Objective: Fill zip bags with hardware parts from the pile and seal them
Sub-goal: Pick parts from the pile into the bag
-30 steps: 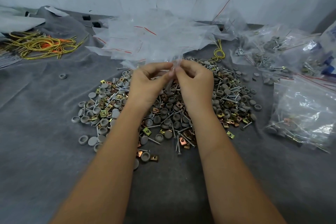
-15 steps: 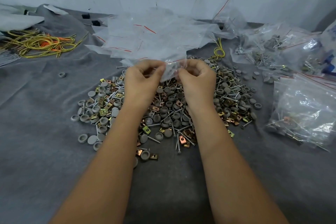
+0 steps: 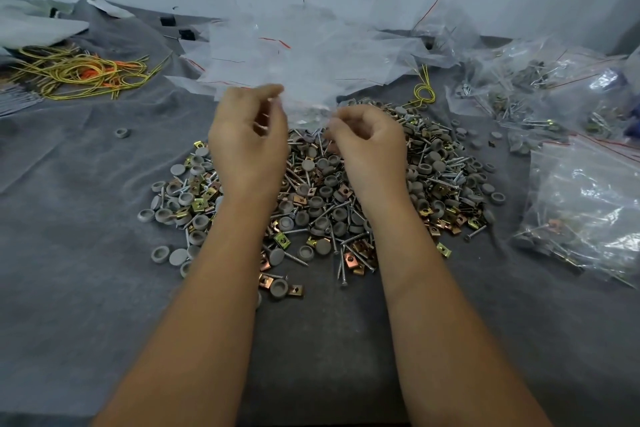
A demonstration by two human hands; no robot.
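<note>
Both hands (image 3: 247, 140) (image 3: 369, 142) pinch the bag (image 3: 306, 107) mouth above the pile (image 3: 322, 198); pull its lips apart evenly

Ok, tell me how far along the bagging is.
Done: filled bags lie at the right, more behind them. In hand: the left hand and right hand each pinch one clear zip bag over the pile; whether it holds parts yet is unclear. Left: a large hardware pile and a heap of empty bags, so plenty remains.
</note>
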